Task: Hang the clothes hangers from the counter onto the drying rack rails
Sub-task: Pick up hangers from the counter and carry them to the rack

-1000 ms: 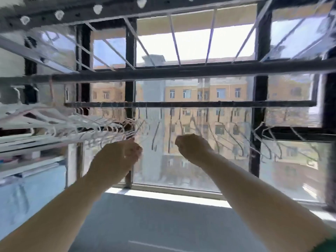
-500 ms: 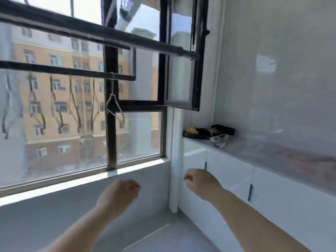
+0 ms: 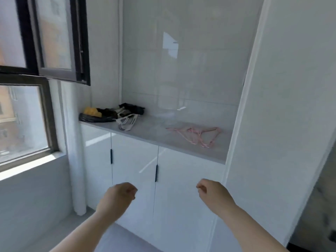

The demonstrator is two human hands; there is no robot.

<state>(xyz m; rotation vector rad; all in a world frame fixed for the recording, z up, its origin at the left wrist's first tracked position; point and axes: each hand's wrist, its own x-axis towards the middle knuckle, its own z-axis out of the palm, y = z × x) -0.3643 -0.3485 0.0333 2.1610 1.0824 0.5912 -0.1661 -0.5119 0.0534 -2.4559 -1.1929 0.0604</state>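
- Both hands hang empty in front of the cabinet doors (image 3: 133,166) below the counter (image 3: 154,132): left hand (image 3: 118,199) and right hand (image 3: 213,193) each have loosely curled fingers and hold nothing.
- A tangle of thin pink hangers (image 3: 193,131) lies flat on the counter's right part, near the tall side panel. White hangers (image 3: 126,120) lie to the left, touching a dark pile (image 3: 107,114) of cloth with something yellow in it.
- The rack rails are out of view here, and the window (image 3: 23,120) stands at the left.
- The pink hangers look like slim wire or plastic frames, so they are probably very light and fairly stiff, with a little spring in the arms.
- They overlap, so lifting one is likely to drag its neighbours. A pinch at the neck just under the hook, with a gentle shake, should free one.
- The hooks are too blurred to pick out, so the way each one faces cannot be told.
- The counter looks smooth. Flat frames may skate when nudged, so a fingertip slid under an arm first would help.
- The white ones may snag on the cloth, so they are better drawn out sideways than pulled upward.
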